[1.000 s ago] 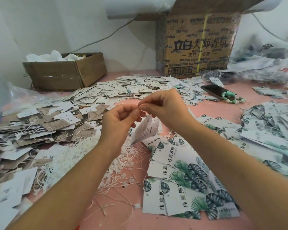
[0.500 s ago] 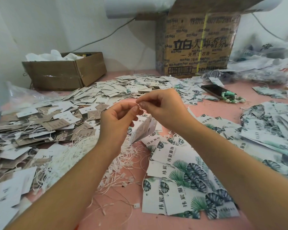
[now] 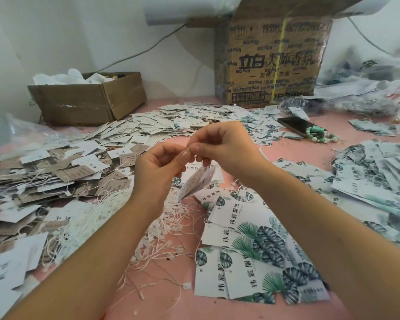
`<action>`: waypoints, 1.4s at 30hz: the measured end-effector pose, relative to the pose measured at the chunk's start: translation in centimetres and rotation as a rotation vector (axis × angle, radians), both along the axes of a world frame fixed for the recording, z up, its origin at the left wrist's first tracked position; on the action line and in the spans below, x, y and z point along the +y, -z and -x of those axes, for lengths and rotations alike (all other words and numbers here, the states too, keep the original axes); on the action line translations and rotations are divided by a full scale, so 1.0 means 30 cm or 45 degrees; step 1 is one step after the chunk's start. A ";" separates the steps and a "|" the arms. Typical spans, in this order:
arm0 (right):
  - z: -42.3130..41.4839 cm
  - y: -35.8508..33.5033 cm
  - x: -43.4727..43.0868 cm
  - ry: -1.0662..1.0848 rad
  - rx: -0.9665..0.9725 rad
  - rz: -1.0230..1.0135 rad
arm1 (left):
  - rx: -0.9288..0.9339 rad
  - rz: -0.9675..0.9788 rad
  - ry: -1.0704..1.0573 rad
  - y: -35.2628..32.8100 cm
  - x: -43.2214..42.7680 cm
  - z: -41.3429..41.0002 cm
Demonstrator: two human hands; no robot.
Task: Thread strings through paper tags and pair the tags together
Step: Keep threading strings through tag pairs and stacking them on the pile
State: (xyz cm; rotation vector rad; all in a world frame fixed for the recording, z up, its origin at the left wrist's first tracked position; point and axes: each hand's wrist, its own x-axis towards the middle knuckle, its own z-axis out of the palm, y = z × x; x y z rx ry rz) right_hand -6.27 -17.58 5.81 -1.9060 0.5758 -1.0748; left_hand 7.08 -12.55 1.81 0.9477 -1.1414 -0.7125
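Left hand (image 3: 157, 168) and right hand (image 3: 222, 146) were raised over the desk (image 3: 217, 308). Both had thumb and forefinger tips pinched together where they met, apparently on a string too fine to resolve. The tag (image 3: 195, 181) hung tilted just below. Risk was the string slipping from the pinch or the hole. The tag would then drop among the leaf-print tags (image 3: 252, 239) or snag the loose strings (image 3: 162, 229).

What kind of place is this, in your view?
Probably a small hand-assembly workspace: heaps of white leaf-printed paper tags and loose white strings cover a pink table, beside brown cardboard boxes.
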 end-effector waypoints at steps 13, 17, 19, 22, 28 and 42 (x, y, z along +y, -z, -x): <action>0.005 -0.021 0.017 -0.225 0.174 -0.082 | -0.076 0.051 0.047 0.019 -0.011 -0.004; -0.014 -0.020 0.034 -0.092 0.210 0.035 | -0.340 0.022 0.100 0.014 -0.008 -0.004; -0.019 -0.020 0.032 -0.035 0.089 -0.002 | -0.608 -0.105 0.032 0.017 0.000 0.004; -0.011 -0.028 0.021 0.002 -0.072 -0.068 | -0.896 -0.068 -0.072 0.049 -0.002 0.029; 0.007 -0.044 0.001 0.117 -0.280 -0.131 | -0.635 -0.012 -0.092 0.039 -0.010 0.021; 0.009 -0.005 -0.005 -0.028 0.195 -0.255 | 0.362 0.004 0.006 -0.004 -0.030 -0.018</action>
